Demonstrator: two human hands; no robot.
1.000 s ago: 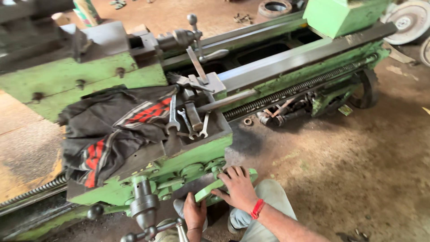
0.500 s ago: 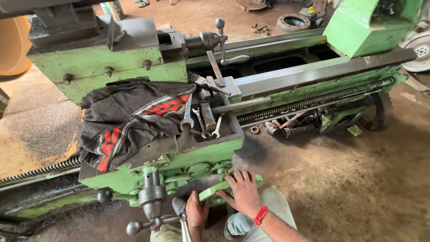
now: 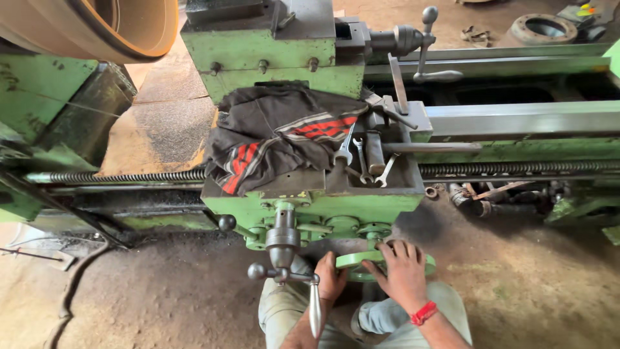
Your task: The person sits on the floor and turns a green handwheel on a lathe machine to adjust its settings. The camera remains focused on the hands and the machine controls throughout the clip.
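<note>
- Far left: big rusty round steel workpiece [image 3: 97, 26] in the chuck, top corner, well apart from both hands.
- Dark cloth with red and white stripes [image 3: 278, 136] dumped on the green lathe carriage [image 3: 310, 207]; steel spanners [image 3: 361, 155] lie just right of it, long axes running roughly front to back.
- Grey crank handle with ball knobs [image 3: 284, 258] sticks out of the carriage front, just left of the left hand.
- Left hand [image 3: 330, 279]: fingers curled on the left rim of the green round handwheel [image 3: 381, 262]; grip looks closed, but the underside is hidden.
- Handwheel sits low on the carriage front, seen near edge-on, axis pointing toward the person.
- Right hand [image 3: 403, 274], red wrist thread: fingers together, bent over the wheel's top rim, pressing on it.
</note>
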